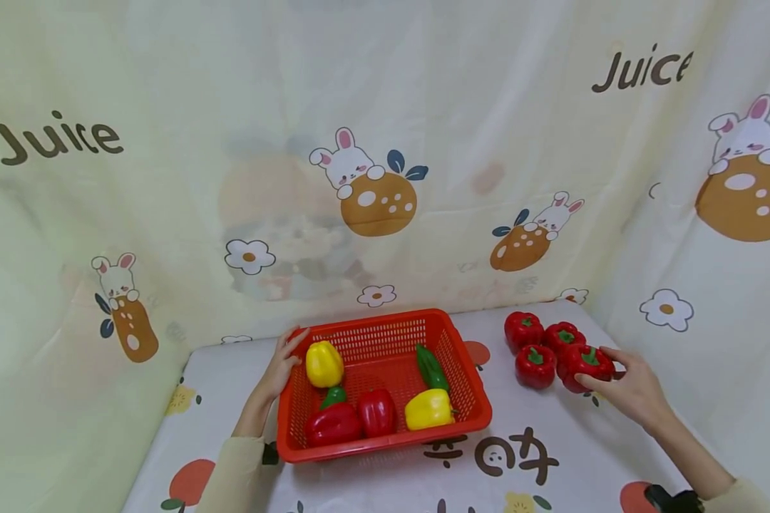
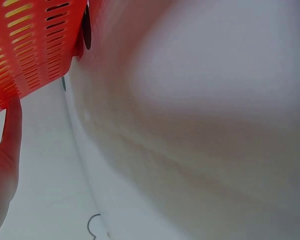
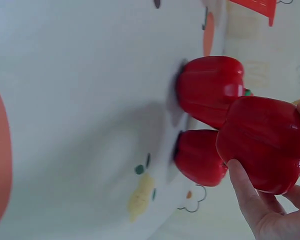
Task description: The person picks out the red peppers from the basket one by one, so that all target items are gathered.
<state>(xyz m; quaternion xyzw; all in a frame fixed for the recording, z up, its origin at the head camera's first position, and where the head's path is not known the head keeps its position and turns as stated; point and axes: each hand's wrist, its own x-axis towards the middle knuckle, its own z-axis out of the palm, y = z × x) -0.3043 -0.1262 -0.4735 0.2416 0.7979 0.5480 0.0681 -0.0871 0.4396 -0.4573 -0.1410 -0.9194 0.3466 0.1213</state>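
A pale cloth (image 1: 462,121) printed with rabbits (image 1: 349,167) hangs beyond the far edge of the fruit-patterned white surface (image 1: 497,399).

**Crops and occlusions around the red basket (image 1: 385,333)**

Inside, left side: green pepper (image 1: 334,396) partly hidden behind a red pepper (image 1: 334,425). Right of basket: rear pepper (image 1: 563,335) partly covered by the held pepper (image 1: 587,365). Lettering (image 1: 445,454) in front of basket: top hidden. Left wrist view: left hand (image 2: 4,170) cropped; pale blur (image 2: 205,125) beside basket, unidentifiable. Right wrist view: right hand (image 3: 272,215) and basket cropped.
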